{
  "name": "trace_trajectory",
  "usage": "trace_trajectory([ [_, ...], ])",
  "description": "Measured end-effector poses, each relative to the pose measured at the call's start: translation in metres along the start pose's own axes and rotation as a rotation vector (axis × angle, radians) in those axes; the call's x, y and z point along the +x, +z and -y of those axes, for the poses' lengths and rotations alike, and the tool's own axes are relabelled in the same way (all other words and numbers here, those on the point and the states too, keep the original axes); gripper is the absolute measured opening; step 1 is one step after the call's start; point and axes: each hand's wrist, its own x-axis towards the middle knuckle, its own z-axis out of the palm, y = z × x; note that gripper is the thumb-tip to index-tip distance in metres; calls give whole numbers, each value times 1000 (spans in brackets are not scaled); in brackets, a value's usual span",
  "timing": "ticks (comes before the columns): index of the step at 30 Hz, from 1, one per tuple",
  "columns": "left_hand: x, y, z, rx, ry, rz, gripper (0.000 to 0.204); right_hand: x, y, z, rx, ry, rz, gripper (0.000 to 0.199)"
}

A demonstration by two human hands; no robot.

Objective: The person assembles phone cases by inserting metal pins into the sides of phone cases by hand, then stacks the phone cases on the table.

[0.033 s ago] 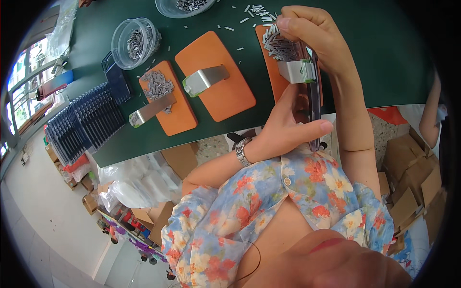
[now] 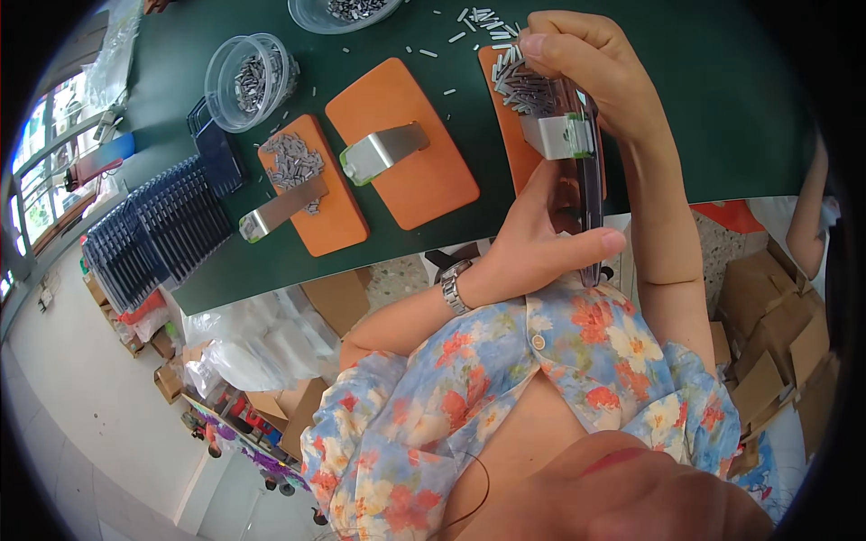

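Observation:
A dark, see-through flat plastic piece (image 2: 591, 203) stands on edge at the front of the right-hand orange block (image 2: 508, 135). My left hand (image 2: 541, 239) is closed around its near end, thumb on the right side and fingers partly hidden on the left. At its far end my right hand (image 2: 586, 59) is curled shut, thumb pressed to the fingers; whatever it pinches is hidden. A bent metal strip with a green-edged end (image 2: 555, 137) reaches across to the plastic piece. Just left of my right hand lies a heap of small grey metal pins (image 2: 523, 88).
Two more orange blocks (image 2: 419, 185) with metal strips stand to the left, one bearing a pin pile (image 2: 296, 162). Beyond are clear tubs (image 2: 221, 90) of pins. Stacked dark plastic pieces (image 2: 158, 230) line the table's left edge. Loose pins (image 2: 483, 18) are scattered at the back.

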Motion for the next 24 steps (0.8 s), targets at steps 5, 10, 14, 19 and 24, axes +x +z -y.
trace_trajectory([
  [5, 2, 4, 3, -65, 20, 13, 62, -3, -3, -2, -8, -59, 24, 25],
  [10, 1, 3, -2, -46, 63, -25, 60, 15, -7, -32, -42, -203, 143, 30],
  [14, 5, -2, 3, -15, 103, 74, 64, 1, -21, -15, -217, -215, 12, 31],
  [19, -19, -9, -13, -91, 169, 374, 82, -38, -36, 17, -220, -559, 221, 44],
  [24, -26, -15, -23, -289, 165, 545, 87, -33, 2, 7, 610, -574, 434, 54],
])
